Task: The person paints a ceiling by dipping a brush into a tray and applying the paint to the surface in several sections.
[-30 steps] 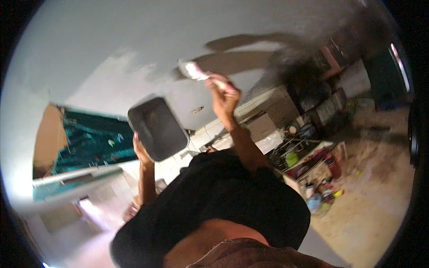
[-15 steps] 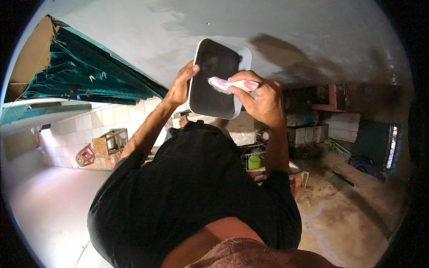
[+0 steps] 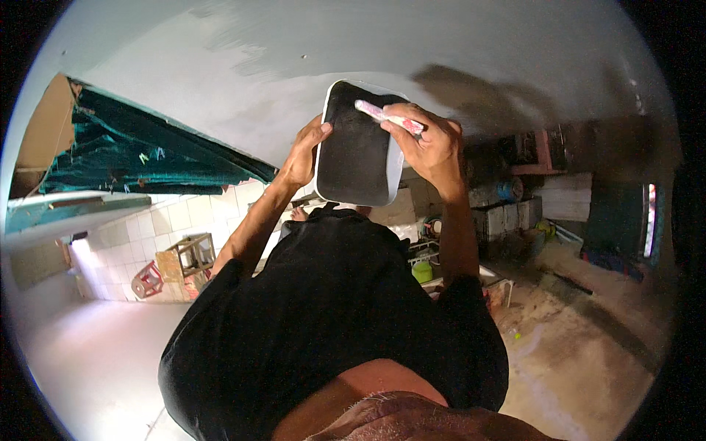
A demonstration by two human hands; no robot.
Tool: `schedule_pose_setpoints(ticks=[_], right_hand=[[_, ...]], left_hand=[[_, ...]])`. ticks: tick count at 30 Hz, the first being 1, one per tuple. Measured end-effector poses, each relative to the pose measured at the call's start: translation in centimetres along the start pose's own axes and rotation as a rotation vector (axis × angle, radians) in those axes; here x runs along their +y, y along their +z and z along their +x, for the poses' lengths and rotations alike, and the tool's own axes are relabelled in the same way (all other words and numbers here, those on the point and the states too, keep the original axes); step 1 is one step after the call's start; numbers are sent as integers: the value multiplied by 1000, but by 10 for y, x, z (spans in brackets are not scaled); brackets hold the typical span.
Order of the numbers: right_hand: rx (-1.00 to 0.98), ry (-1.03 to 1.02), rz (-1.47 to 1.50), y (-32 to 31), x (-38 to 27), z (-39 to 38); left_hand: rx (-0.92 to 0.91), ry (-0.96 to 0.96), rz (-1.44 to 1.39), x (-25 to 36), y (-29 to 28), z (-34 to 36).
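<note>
My left hand (image 3: pixel 306 151) grips the left edge of a rectangular tray (image 3: pixel 319 170) with a white rim and a dark inside, thumb over the rim. Pinched between the thumb and fingers of my right hand (image 3: pixel 434 145) is a paintbrush (image 3: pixel 376 112), its handle smeared white and pinkish red. The brush slants over the upper part of the tray, its tip pointing left. Whether the tip touches the tray's inside, I cannot tell. What lies in the tray is too dark to make out.
Ahead stands a wall (image 3: pixel 243 44) with patchy grey and white coating. A dark green cloth (image 3: pixel 140 147) hangs at the left, above a wooden stool (image 3: pixel 193 253) and a red plastic stool (image 3: pixel 148 280). A lime-green container (image 3: pixel 422 272) and household clutter stand low on the right.
The brush has moved up within the tray, and its bristles no longer press low in the middle. The tray sits slightly lower in view. Both hands keep their holds.
</note>
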State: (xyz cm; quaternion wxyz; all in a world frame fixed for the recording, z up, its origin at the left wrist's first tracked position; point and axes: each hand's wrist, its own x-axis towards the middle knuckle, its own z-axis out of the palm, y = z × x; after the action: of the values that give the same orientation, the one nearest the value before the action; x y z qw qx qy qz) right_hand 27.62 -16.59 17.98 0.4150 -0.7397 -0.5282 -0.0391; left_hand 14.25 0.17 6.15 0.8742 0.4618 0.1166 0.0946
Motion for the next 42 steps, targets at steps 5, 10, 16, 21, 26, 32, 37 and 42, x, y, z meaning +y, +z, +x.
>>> schedule_pose_setpoints(ticks=[5,10,16,21,26,32,37,42], right_hand=[[142,-124,-64,-7,6,-10],[245,-167,-70,-14,-7,-24],[12,35,-3,-1,-10,-30],[164,-69,-7,11,-6,-17],[276,-102,-74,0,-10,-21],[235,15,176,1,-32,-15],[93,-22,61,32,-39,3],[182,-96,78,42,-40,14]], left_hand=[[12,-21,2,-4,3,0],[43,-59,-83,-11,-3,4],[-18,-83,-125,-7,0,4],[-8,-83,-65,-10,2,-3],[33,-90,-63,-13,-10,-7],[86,-15,-77,-3,-23,-20],[83,44,-92,16,-33,-36],[156,60,-46,26,-42,-56]])
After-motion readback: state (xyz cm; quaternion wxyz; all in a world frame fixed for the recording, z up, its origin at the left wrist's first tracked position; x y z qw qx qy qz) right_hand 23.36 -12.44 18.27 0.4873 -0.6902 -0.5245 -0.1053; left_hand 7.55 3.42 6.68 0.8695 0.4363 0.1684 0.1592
